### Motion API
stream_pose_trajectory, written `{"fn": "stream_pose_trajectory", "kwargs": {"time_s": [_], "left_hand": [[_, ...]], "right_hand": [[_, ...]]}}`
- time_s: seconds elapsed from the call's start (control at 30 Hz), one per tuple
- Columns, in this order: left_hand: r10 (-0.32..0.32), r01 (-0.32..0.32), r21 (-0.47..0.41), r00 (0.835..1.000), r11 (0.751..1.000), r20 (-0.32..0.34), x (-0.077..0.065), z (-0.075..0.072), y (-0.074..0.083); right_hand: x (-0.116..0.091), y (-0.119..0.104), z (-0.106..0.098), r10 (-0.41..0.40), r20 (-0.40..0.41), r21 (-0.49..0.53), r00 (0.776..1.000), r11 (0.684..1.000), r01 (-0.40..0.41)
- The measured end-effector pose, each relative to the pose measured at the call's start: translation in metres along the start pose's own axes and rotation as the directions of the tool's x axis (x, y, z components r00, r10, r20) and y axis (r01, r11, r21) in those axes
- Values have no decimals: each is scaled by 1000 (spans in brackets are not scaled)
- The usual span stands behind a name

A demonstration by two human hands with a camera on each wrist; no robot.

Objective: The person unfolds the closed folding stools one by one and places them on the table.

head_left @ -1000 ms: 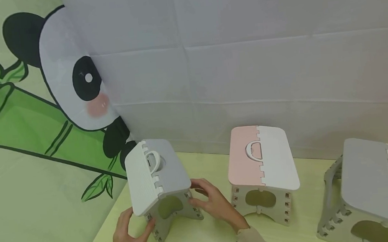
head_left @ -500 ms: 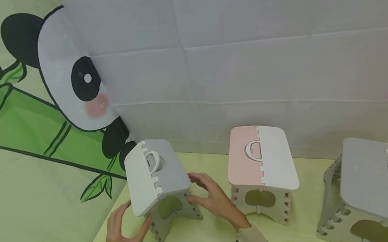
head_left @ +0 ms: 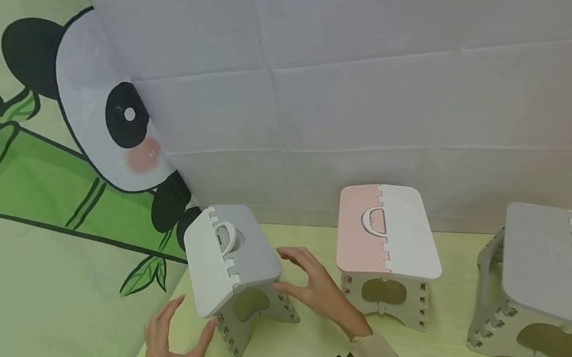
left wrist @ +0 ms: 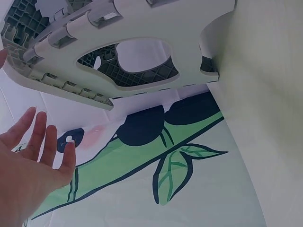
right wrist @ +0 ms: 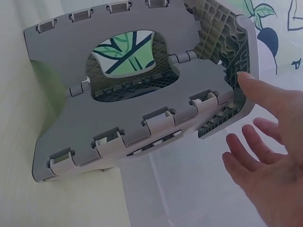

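A small folding step stool, half white and half grey, stands unfolded at the table's left, its top bent along the hinge line and its handle loop raised. My left hand is spread beside its front left leg, apart from it. My right hand stays close to its right side, fingers spread and holding nothing. In the right wrist view the thumb overlaps the rim of the stool; I cannot tell whether it touches. The left wrist view shows the stool's underside and oval leg opening, with my left fingers below it.
A pink and white folding stool stands in the middle, right of my right hand. Another grey and white one is at the right, cut off by the frame. A pale sheet hangs behind; a panda-print cloth covers the left.
My left hand has let go of the stool and drawn away to the left. My right hand has loosened and its fingers have risen slightly. The stools have stayed put.
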State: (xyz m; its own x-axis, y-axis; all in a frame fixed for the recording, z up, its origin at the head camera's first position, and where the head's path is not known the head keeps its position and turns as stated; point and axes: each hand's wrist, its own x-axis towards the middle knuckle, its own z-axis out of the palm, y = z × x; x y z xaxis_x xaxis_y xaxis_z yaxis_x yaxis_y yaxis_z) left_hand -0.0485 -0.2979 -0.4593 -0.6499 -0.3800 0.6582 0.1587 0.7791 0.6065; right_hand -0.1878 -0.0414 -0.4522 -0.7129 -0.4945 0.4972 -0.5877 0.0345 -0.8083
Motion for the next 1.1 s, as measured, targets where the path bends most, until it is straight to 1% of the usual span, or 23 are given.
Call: {"fn": "stream_pose_trajectory", "kwargs": {"time_s": [0.13,0.17,0.3,0.37,0.4,0.47,0.57,0.67,0.73,0.83,0.97,1.1], "left_hand": [[57,-58,-24,997,998,-42,2,-2,1],[63,-64,-26,997,998,-49,2,-2,3],[69,-70,-22,995,997,-70,3,-4,7],[82,-85,-34,994,996,-77,3,-3,9],[100,-104,-41,991,994,-87,4,-3,9],[139,-146,-61,984,987,-108,5,-2,10],[172,-181,-76,978,981,-114,5,0,13],[190,-200,-94,976,975,-103,6,2,16],[211,-222,-115,972,968,-101,7,4,18],[236,-247,-127,967,961,-93,7,7,20],[289,-299,-154,953,942,-85,8,11,21],[334,-344,-194,939,919,-86,10,13,20]], "right_hand": [[2,-1,0,-61,-16,-9,998,998,61],[2,-2,0,-68,-18,-7,997,998,68],[3,-22,-2,-71,-38,-13,997,997,71],[3,-35,-4,-70,-48,-19,996,997,69],[3,-42,-5,-77,-52,-25,996,997,76],[3,-49,-6,-111,-59,-37,992,993,109],[4,-54,-6,-178,-59,-58,982,983,175],[6,-53,-3,-246,-53,-62,968,968,243],[7,-51,-1,-280,-47,-65,959,959,277],[9,-42,4,-319,-28,-77,947,946,316],[11,-28,10,-363,-2,-106,932,926,361],[12,-25,13,-386,26,-110,922,916,387]]}}
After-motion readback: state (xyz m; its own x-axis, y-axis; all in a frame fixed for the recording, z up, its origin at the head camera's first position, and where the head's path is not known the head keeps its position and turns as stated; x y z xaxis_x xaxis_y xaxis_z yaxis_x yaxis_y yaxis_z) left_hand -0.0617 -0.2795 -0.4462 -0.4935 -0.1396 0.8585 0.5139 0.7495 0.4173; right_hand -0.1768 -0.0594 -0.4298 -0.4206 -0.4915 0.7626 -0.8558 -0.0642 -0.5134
